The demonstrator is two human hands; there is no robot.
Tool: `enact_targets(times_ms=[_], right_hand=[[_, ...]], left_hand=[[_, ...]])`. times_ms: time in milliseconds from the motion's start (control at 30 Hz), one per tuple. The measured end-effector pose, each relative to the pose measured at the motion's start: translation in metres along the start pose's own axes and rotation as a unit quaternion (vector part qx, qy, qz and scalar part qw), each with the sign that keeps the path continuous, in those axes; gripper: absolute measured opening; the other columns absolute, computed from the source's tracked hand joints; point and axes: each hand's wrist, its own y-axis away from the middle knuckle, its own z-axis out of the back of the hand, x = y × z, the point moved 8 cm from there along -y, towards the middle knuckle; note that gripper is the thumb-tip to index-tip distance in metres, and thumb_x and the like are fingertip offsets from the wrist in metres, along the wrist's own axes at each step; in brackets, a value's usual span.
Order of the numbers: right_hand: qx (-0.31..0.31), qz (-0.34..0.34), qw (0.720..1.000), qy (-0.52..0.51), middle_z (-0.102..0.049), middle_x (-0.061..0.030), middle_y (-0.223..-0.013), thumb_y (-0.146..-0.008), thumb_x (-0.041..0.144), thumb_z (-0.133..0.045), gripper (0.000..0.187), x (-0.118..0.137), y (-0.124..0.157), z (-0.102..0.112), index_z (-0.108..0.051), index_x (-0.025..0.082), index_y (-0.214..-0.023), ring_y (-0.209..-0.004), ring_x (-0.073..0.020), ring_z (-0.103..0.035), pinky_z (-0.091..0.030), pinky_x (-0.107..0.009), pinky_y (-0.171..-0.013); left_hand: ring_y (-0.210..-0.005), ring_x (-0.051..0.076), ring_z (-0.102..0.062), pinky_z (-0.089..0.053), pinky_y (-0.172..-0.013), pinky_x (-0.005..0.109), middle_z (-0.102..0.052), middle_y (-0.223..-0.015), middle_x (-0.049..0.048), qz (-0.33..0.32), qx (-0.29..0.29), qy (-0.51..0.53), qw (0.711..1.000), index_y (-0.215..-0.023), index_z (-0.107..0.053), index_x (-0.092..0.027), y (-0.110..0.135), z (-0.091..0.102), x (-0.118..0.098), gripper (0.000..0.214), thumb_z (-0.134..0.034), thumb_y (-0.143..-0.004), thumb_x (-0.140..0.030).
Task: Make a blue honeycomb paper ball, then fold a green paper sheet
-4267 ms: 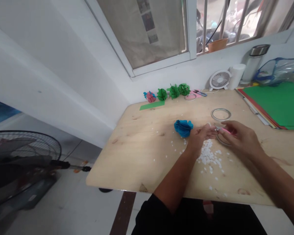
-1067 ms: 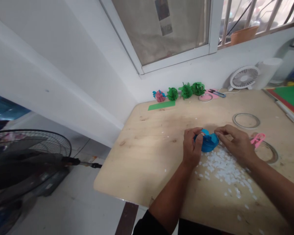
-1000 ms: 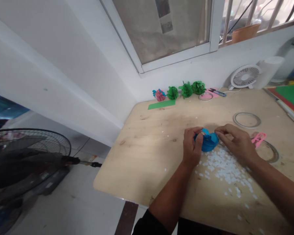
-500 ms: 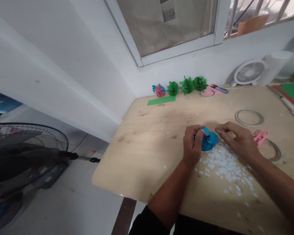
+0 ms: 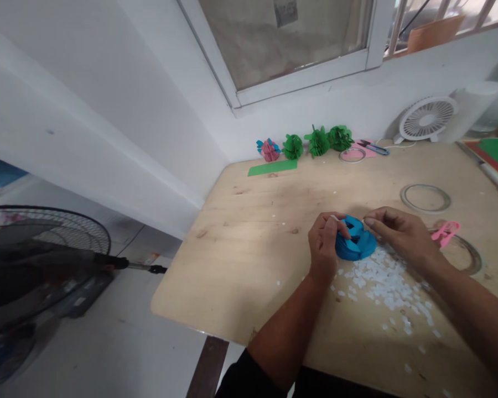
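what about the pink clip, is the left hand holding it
No, the left hand has its fingers on the blue paper flower, while the pink clip lies beside the right hand.

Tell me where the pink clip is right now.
In the head view, the pink clip is toward the right of the table, just right of the right hand, at the far edge of the nearer metal ring.

A black sleeve (image 5: pixel 245 378) is covering the top of the left arm (image 5: pixel 288 326) and leaving the rest bare. More black cloth (image 5: pixel 332 383) is showing just beside it.
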Motion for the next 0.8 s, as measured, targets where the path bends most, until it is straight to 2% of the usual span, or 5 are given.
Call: enact_targets(times_ms=[167, 300, 433, 633, 800], right_hand=[[-0.04, 0.148, 0.978, 0.143, -0.068, -0.0033, -0.068, -0.084, 0.047, -0.063, 0.027, 0.018, -0.002, 0.001, -0.069, 0.021, -0.078, -0.061, -0.018, -0.062, -0.046, -0.029, -0.056], [-0.043, 0.311, 0.918, 0.243, -0.069, -0.0038, -0.074, -0.093, 0.035, -0.058, 0.02, 0.038, 0.006, -0.006, -0.068, 0.022, -0.081, -0.069, -0.0189, -0.064, -0.048, -0.031, -0.065], [-0.022, 0.408, 0.863, 0.297, -0.07, -0.0045, -0.079, -0.097, 0.028, -0.057, 0.017, 0.048, 0.016, -0.01, -0.066, 0.02, -0.084, -0.073, -0.0185, -0.064, -0.048, -0.031, -0.07], [0.024, 0.435, 0.839, 0.327, -0.069, -0.0045, -0.08, -0.098, 0.027, -0.055, 0.016, 0.049, 0.022, -0.012, -0.066, 0.021, -0.088, -0.072, -0.0182, -0.063, -0.047, -0.031, -0.069], [0.053, 0.373, 0.872, 0.313, -0.071, -0.0055, -0.082, -0.098, 0.038, -0.051, 0.026, 0.043, 0.016, -0.009, -0.068, 0.024, -0.085, -0.075, -0.0206, -0.065, -0.048, -0.033, -0.071]], left_hand=[[-0.067, 0.015, -0.056, -0.047, -0.08, 0.032, -0.059, -0.061, -0.0008, -0.005, 0.009, 0.027, 1.0, -0.093, -0.065, -0.017, 0.0, -0.001, 0.001, 0.039, -0.049, -0.098, -0.052], [-0.066, 0.015, -0.057, -0.047, -0.076, 0.03, -0.059, -0.059, -0.001, -0.001, 0.011, 0.032, 0.999, -0.092, -0.065, -0.017, -0.001, -0.002, 0.001, 0.039, -0.049, -0.098, -0.051], [-0.065, 0.015, -0.056, -0.049, -0.08, 0.033, -0.058, -0.058, -0.001, -0.003, 0.006, 0.022, 1.0, -0.089, -0.064, -0.017, -0.002, -0.002, -0.001, 0.041, -0.049, -0.097, -0.055], [-0.07, 0.016, -0.058, -0.048, -0.086, 0.034, -0.057, -0.059, -0.0002, -0.005, 0.008, -0.004, 1.0, -0.079, -0.062, -0.019, -0.002, 0.0, 0.0, 0.044, -0.047, -0.097, -0.057], [-0.081, 0.019, -0.062, -0.049, -0.091, 0.037, -0.058, -0.061, 0.0014, -0.005, 0.013, -0.018, 1.0, -0.075, -0.062, -0.02, -0.001, 0.0, 0.001, 0.046, -0.046, -0.098, -0.056]])
